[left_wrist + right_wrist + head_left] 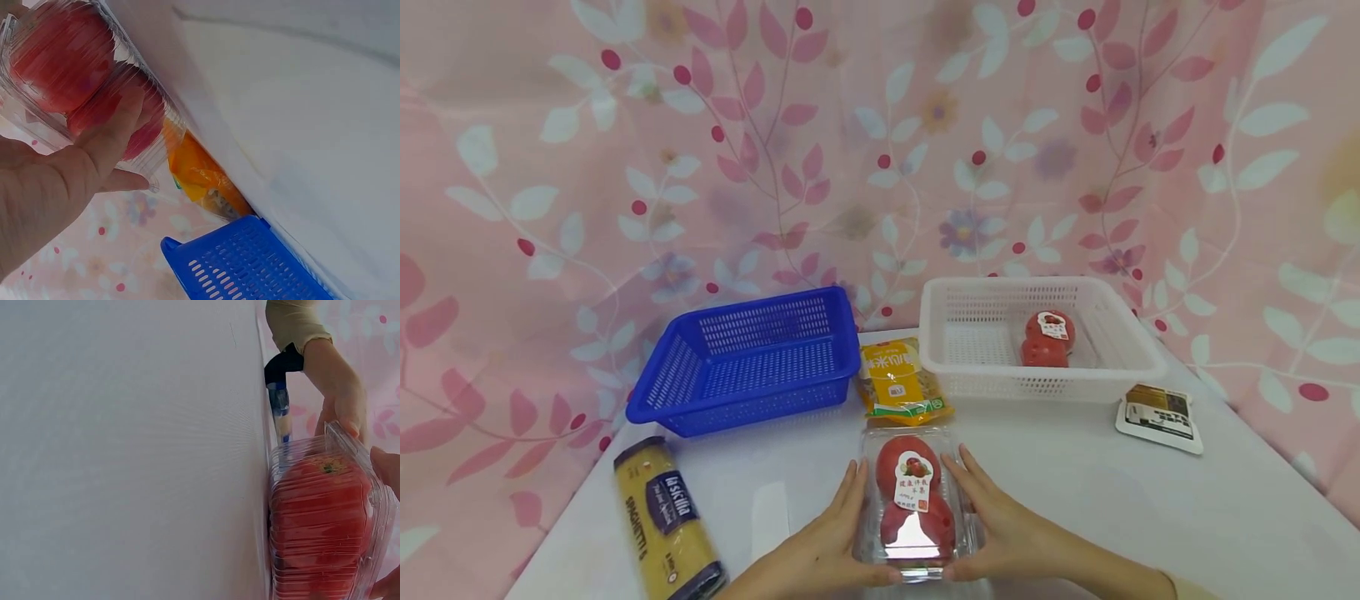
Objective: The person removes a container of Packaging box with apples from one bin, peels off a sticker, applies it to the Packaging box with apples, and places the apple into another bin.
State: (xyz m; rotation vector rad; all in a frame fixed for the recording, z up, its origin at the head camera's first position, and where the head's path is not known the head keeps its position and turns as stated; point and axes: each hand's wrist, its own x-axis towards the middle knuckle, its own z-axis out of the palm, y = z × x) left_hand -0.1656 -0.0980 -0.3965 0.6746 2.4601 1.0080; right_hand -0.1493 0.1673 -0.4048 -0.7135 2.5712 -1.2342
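Both hands hold a clear plastic clamshell box of red apples [917, 529] at the table's front, one from each side. A white label with a fruit picture lies on its lid. My left hand [820, 542] lies along the left side of the box, thumb at the near edge. Opposite it, my right hand [1007, 533] grips the right side, its thumb also at the near edge. In the left wrist view, fingers [119, 128] press on the ribbed wall over the apples [62, 56]. The right wrist view shows the box [322, 519] close over the white tabletop.
A blue basket [745, 412] stands at back left, a white basket [1045, 385] with another box of apples [1048, 337] at back right. Between them lies a yellow food bag [898, 379]. Spaghetti [666, 521] lies left, and a small flat pack [1159, 417] at right.
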